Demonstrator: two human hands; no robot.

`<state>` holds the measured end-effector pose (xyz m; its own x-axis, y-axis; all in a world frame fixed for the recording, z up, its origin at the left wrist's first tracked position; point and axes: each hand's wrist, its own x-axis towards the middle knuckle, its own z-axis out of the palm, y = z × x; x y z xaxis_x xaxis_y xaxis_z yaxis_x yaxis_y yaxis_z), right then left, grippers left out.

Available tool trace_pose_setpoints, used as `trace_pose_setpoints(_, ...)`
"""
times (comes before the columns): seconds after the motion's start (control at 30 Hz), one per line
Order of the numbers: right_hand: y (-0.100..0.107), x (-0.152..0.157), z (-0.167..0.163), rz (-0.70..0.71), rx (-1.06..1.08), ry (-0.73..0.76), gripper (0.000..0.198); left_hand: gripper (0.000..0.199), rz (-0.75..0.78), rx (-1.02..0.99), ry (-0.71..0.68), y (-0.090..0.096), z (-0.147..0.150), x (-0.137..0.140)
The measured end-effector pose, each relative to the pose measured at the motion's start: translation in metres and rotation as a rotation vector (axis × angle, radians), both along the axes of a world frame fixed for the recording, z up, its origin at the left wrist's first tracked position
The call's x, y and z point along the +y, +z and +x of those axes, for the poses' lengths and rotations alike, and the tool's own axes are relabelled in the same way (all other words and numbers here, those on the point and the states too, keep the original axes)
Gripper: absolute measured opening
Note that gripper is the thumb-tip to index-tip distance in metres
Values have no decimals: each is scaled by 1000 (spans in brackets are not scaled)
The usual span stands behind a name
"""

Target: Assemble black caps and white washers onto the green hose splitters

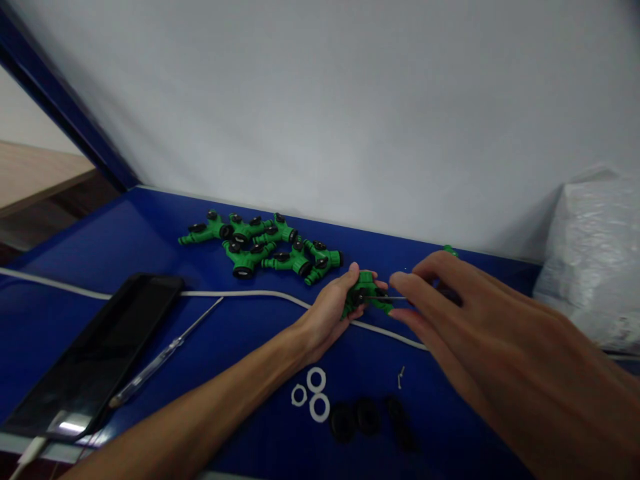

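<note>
My left hand is closed around a green Y-shaped hose splitter with black valve knobs, held just above the blue table. From the right, my right hand grips a screwdriver; its thin metal shaft points left, and its tip meets a black knob on the splitter. Most of the screwdriver's dark handle is hidden by my fingers. Nearer to me lie two small screws, several white rings, black round caps and small black parts.
Several green splitters with black knobs are grouped by the wall. To the left lie a black phone and a clear-handled screwdriver. A white cable crosses the blue table. A plastic-wrapped bundle stands right.
</note>
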<state>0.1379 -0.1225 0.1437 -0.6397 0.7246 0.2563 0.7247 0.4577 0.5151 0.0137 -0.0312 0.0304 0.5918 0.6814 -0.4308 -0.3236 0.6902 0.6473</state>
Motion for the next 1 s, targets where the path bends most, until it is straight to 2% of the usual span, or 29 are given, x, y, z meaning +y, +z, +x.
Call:
trace_pose_setpoints(0.13, 4, 1, -4, 0, 4, 30, 39, 42, 20, 8, -24, 0, 1, 1)
trace_pose_setpoints(0.33, 1, -2, 0, -15, 80, 1, 33, 38, -3, -13, -17, 1, 1, 0)
trace_pose_setpoints(0.43, -3, -2, 7, -26, 69, -32, 30, 35, -27, -19, 1, 1, 1, -1)
trace_pose_setpoints(0.57, -6, -2, 12, -7, 10, -12, 35, 34, -28, -6, 9, 1, 0, -1)
trace_pose_setpoints(0.83, 0, -3, 4, -5, -30, 24, 34, 41, 66, 51, -23, 2, -1, -2)
trace_pose_setpoints(1.0, -5, -10, 18, -61, 103, -30, 37, 40, 98, 57, 12, 2, 1, -4)
